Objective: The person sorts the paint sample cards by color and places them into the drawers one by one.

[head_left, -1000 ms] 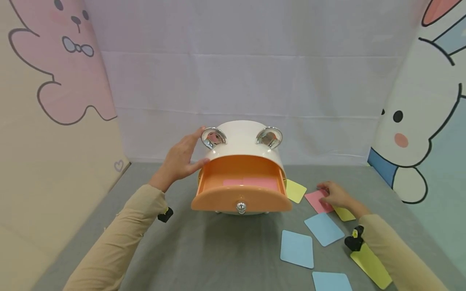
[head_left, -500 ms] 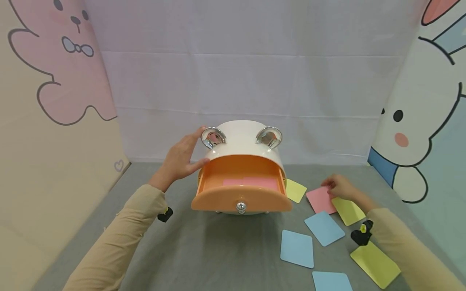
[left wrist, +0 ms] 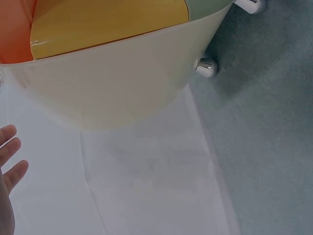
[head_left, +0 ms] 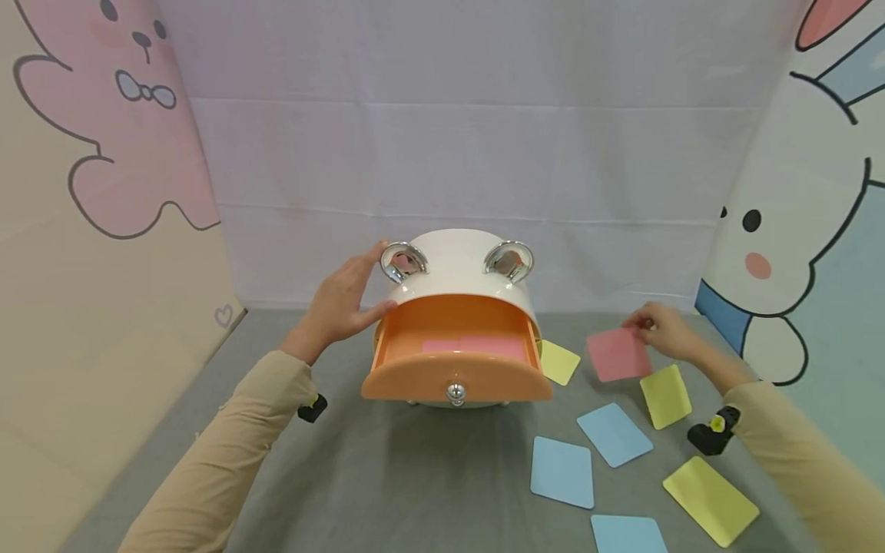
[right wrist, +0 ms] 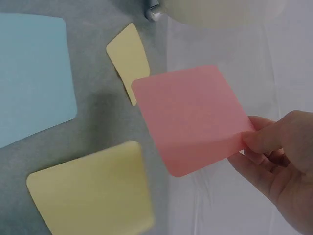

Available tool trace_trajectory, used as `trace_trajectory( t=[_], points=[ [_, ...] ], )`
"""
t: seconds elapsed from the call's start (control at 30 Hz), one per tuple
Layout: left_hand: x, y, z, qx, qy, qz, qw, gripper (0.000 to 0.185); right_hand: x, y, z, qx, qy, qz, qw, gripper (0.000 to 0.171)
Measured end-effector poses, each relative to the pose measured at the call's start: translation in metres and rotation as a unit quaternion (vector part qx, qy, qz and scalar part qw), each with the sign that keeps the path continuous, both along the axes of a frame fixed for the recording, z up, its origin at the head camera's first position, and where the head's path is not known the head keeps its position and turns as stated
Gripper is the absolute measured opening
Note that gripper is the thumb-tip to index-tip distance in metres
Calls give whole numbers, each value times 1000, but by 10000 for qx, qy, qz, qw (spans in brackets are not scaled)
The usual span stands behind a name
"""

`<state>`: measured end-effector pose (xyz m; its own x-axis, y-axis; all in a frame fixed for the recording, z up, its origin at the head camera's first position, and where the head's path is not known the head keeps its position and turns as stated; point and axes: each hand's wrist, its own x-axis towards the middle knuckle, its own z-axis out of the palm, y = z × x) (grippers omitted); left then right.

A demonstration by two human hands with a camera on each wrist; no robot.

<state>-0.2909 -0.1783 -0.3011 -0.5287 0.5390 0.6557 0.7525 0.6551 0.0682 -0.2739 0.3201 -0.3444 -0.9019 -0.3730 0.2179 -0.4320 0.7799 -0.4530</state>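
Observation:
A pink card (head_left: 618, 355) is pinched at its corner between the thumb and fingers of my right hand (head_left: 667, 332); the right wrist view shows the card (right wrist: 193, 120) held up above the table. My left hand (head_left: 339, 299) rests with extended fingers against the left side of a white rounded box (head_left: 459, 265) with two shiny silver ears. In the left wrist view a few fingertips of the left hand (left wrist: 9, 166) show at the left edge. The box's orange drawer (head_left: 456, 376) stands pulled out, with pink cards (head_left: 492, 346) lying inside behind its front.
On the grey table, yellow cards (head_left: 666, 396) and blue cards (head_left: 614, 435) lie scattered right of the box. One yellow card (head_left: 558, 362) lies close beside the box. A white cloth (head_left: 588, 169) hangs behind, and printed panels (head_left: 795, 307) stand at the sides.
My right hand has lifted the pink card off the table and drawn it back and to the right, uncovering more of the yellow card beneath. The left hand has stayed on the box.

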Motion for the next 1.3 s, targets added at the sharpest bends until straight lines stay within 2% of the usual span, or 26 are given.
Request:
trace_trajectory(
  t=[0.2,0.47,0.77,1.03,1.3],
  points=[
    [-1,-1,-1,4,1,33,10000,85,5,-4,29,343,372,-225,9985,17],
    [-2,0,-2,-9,-20,-9,10000,85,16,-13,72,220,991,-321,9943,16],
    [-3,0,-2,16,37,17,10000,86,28,-35,123,-86,811,-997,9917,25],
    [-3,-1,-1,7,44,27,10000,86,41,-60,147,-412,920,-974,9901,26],
    [-2,-1,-1,31,16,-29,10000,86,59,-91,167,-783,1425,-920,9824,24]
  ],
)
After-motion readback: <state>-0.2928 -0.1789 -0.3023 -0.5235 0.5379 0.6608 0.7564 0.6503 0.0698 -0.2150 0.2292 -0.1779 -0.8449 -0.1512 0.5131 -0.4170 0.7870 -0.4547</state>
